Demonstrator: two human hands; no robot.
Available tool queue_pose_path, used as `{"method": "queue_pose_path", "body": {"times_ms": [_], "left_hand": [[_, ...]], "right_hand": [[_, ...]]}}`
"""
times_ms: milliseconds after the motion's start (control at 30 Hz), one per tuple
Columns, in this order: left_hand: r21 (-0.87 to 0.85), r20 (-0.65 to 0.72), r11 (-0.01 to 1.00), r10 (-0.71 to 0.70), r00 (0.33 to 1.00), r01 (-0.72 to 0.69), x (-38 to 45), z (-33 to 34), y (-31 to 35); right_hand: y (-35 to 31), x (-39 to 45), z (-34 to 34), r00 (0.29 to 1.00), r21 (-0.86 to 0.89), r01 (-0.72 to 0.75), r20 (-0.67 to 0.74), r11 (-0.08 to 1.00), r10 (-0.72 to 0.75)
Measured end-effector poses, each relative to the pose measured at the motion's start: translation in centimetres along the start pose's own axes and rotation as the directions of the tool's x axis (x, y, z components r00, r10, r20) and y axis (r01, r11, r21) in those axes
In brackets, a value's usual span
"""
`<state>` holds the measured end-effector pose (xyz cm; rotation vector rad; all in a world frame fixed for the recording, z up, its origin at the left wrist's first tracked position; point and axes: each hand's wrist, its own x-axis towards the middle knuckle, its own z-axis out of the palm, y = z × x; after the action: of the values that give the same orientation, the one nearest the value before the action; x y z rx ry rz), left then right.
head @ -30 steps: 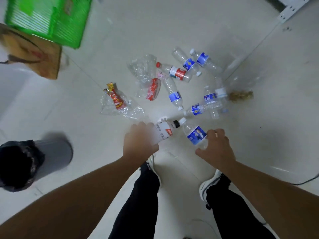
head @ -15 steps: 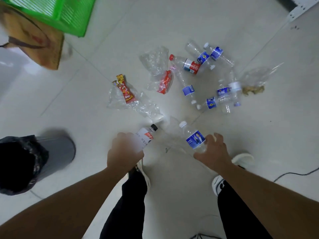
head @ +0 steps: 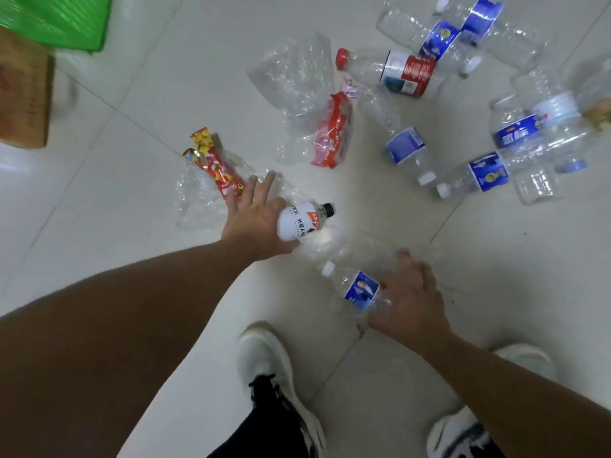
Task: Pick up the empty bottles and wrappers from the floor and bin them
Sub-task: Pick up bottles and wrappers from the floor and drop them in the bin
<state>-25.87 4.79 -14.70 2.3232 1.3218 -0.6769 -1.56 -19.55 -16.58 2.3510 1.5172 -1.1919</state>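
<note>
Your left hand (head: 256, 223) holding white bottle (head: 302, 221), black cap pointing up-right, spare fingers (head: 264, 185) spread over red wrapper (head: 216, 168), your right hand (head: 408, 299) closed on blue-label bottle (head: 358, 289), cap pointing up-left, just above the floor (head: 132, 133)

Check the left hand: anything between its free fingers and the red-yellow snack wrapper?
Nothing visible. The left hand already holds the white-label bottle; its extended fingers reach the red-yellow snack wrapper and the clear plastic around it, with no other litter between.
</note>
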Motion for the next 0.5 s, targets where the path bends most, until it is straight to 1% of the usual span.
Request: {"method": "queue_pose_path", "body": {"times_ms": [67,133,200,333,400,500], "left_hand": [[-0.028,0.03,1.0,-0.004,1.0,0.005,2.2,1.9,-0.5],[-0.001,-0.073,1.0,0.011,0.997,-0.011,2.2,3.1,-0.9],[0.062,-0.16,0.997,0.049,0.986,-0.039,0.6,3.3,-0.7],[0.055,-0.262,0.992,0.12,0.958,-0.109,-4.9,0.8,0.3],[0.01,-0.266,0.995,0.102,0.959,-0.103,-8.5,-1.9,0.8],[-0.08,-0.235,0.995,0.046,0.971,-0.066,-14.5,-6.0,1.7]], "right_hand": [[0.7,1.2,1.8,0.996,-0.096,0.021,-0.079,0.995,-0.029],[1.3,1.6,2.8,0.991,-0.148,0.043,-0.121,0.988,-0.061],[1.2,1.0,2.2,0.992,-0.118,0.044,-0.113,0.992,-0.057],[-0.7,-2.6,-2.4,0.986,-0.067,0.036,-0.161,0.997,-0.047],[-2.1,-5.2,-6.0,0.985,-0.064,0.042,-0.167,0.997,-0.052],[-4.3,-9.3,-11.8,0.988,-0.079,0.036,-0.148,0.996,-0.047]]}}
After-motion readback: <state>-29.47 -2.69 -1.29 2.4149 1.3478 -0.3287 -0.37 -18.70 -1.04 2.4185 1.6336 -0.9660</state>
